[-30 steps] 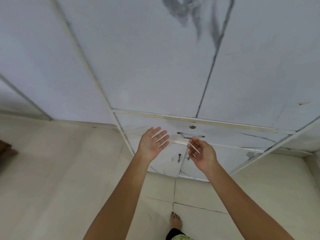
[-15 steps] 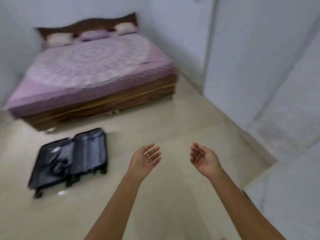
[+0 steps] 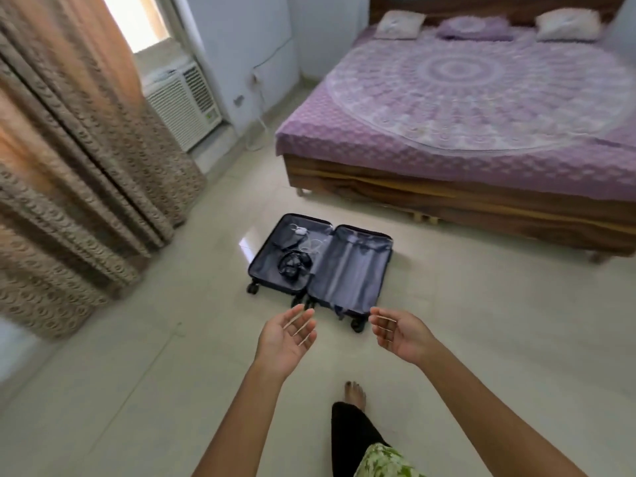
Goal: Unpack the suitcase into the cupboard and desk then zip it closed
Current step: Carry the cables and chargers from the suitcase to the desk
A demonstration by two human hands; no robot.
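Since the earlier frame the view has swung left: the suitcase (image 3: 320,266) now lies at frame centre instead of lower left, and a curtain (image 3: 75,173) and window air conditioner (image 3: 182,101) have appeared at upper left. One suitcase lies open flat on the floor (image 3: 137,390), dark, lined grey, its left half holding a black cable bundle (image 3: 292,265) and white cords. Three pillows top one bed (image 3: 481,108) at upper right. Left hand (image 3: 285,339) and right hand (image 3: 401,333) hover palm-up, fingers relaxed, holding nothing.

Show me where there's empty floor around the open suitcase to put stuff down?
Bare floor lies between the suitcase and the curtain, and between it and the bed. More lies in front of it, under both empty hands. The suitcase's left half is crowded with cables and small things; its right half looks empty.
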